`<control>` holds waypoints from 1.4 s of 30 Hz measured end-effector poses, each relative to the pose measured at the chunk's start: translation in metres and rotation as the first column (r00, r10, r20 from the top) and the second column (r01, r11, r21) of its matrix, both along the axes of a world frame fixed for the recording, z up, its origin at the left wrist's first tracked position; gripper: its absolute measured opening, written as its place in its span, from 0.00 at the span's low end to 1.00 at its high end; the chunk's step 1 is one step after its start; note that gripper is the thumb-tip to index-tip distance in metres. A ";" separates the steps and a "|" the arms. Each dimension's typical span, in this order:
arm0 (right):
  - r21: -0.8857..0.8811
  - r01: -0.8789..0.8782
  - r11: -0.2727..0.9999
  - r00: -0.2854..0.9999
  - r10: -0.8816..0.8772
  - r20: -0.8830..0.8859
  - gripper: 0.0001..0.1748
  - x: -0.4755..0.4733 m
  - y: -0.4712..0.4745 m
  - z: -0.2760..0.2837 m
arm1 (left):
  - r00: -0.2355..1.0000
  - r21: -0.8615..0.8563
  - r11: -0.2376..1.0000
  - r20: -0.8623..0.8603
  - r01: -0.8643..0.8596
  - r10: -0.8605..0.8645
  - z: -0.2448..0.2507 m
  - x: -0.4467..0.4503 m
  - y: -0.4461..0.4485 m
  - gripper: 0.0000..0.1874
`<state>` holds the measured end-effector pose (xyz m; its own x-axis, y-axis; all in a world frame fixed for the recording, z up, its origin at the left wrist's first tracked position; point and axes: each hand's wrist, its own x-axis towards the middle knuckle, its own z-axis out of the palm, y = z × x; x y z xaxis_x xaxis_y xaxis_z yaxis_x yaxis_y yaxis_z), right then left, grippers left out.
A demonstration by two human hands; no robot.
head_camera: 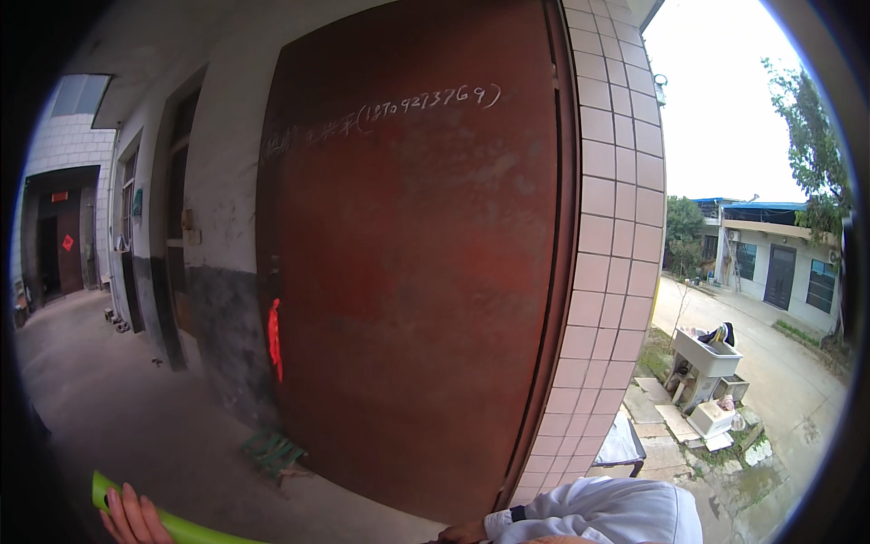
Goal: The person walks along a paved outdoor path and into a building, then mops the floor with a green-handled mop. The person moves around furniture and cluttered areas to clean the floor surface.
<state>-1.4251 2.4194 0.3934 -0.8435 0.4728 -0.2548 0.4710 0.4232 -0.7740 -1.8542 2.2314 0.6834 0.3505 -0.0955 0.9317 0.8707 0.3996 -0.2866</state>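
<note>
At the lower left, the fingers of my left hand (136, 518) wrap over a lime-green plastic piece (197, 529), perhaps a handle. It has a hole near its tip and runs right, out through the bottom edge. A white-sleeved arm (598, 511) with a dark band at the wrist enters at the bottom right. Its hand, apparently my right hand (463, 532), is cut off by the lower edge, so its grip is hidden. Ahead stands a large brown-red metal door (414, 272) with chalk writing and a red ribbon (274, 340) on its left side.
A green folding stool (273, 451) stands low by the door's left corner. Pink wall tiles (612, 224) flank the door on the right. Outside are a stone washbasin (707, 353), a white tub (711, 417) and paving slabs. Left, a concrete passage (102, 387) leads to another doorway (58, 251).
</note>
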 end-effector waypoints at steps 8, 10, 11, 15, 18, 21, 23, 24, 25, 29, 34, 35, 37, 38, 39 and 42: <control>-0.009 -0.095 0.995 0.995 0.095 -0.005 0.18 -0.034 0.017 -0.024 | 0.998 -0.001 0.998 0.012 -0.070 0.070 -0.023 -0.047 -0.001 0.09; -0.014 -0.158 0.987 0.987 0.158 -0.016 0.18 -0.046 0.014 -0.028 | 0.997 -0.030 0.997 0.048 -0.065 0.066 -0.037 -0.070 0.000 0.09; -0.020 -0.191 0.981 0.981 0.190 -0.025 0.18 -0.052 0.010 -0.027 | 0.995 -0.057 0.997 0.086 -0.054 0.059 -0.045 -0.081 0.000 0.09; -0.063 -0.041 0.997 0.999 0.041 0.000 0.15 -0.082 -0.015 0.006 | 0.971 -0.110 0.978 0.148 -0.174 0.190 -0.067 -0.112 -0.004 0.12; -0.062 -0.110 0.992 0.993 0.112 0.032 0.17 -0.118 -0.013 0.035 | 0.949 -0.163 0.954 0.149 -0.254 0.278 -0.069 -0.131 -0.006 0.11; -0.220 -0.031 0.975 0.995 0.050 0.083 0.19 -0.157 0.007 0.052 | 0.942 -0.218 0.940 0.150 -0.263 0.299 -0.068 -0.156 0.002 0.11; -0.338 -0.095 0.936 0.991 0.121 0.057 0.20 -0.185 0.027 0.055 | 0.917 -0.269 0.916 0.188 -0.298 0.353 -0.063 -0.174 0.012 0.12; -0.312 -0.098 0.945 0.991 0.120 0.051 0.19 -0.200 0.039 0.053 | 0.921 -0.287 0.910 0.161 -0.300 0.354 -0.060 -0.183 0.018 0.12; -0.324 -0.115 0.939 0.990 0.136 0.041 0.20 -0.216 0.052 0.049 | 0.914 -0.291 0.902 0.155 -0.320 0.374 -0.057 -0.193 0.024 0.12; -0.334 -0.276 0.901 0.957 0.289 -0.013 0.17 -0.293 0.105 0.045 | 0.877 -0.304 0.853 0.097 -0.425 0.471 -0.046 -0.244 0.042 0.12; -0.520 -0.172 0.837 0.985 0.150 -0.084 0.10 -0.400 0.137 0.090 | 0.805 -0.202 0.800 0.079 -0.565 0.589 -0.045 -0.313 0.032 0.11; -0.532 -0.161 0.831 0.987 0.139 -0.080 0.10 -0.425 0.142 0.092 | 0.781 -0.165 0.783 0.090 -0.600 0.618 -0.047 -0.328 0.031 0.11; -0.302 -0.263 0.916 0.957 0.287 0.035 0.09 -0.476 0.154 0.082 | 0.829 -0.127 0.831 0.082 -0.541 0.553 -0.056 -0.363 0.030 0.11; -0.170 -0.303 0.938 0.943 0.321 0.091 0.08 -0.503 0.159 0.071 | 0.819 -0.093 0.823 0.082 -0.561 0.567 -0.063 -0.389 0.032 0.11; -0.060 -0.306 0.950 0.949 0.310 0.064 0.07 -0.529 0.164 0.056 | 0.800 -0.080 0.806 0.099 -0.586 0.592 -0.072 -0.416 0.032 0.10; -0.246 -0.157 0.956 0.985 0.169 0.025 0.08 -0.603 0.182 0.011 | 0.743 -0.160 0.767 0.190 -0.622 0.642 -0.095 -0.500 0.028 0.10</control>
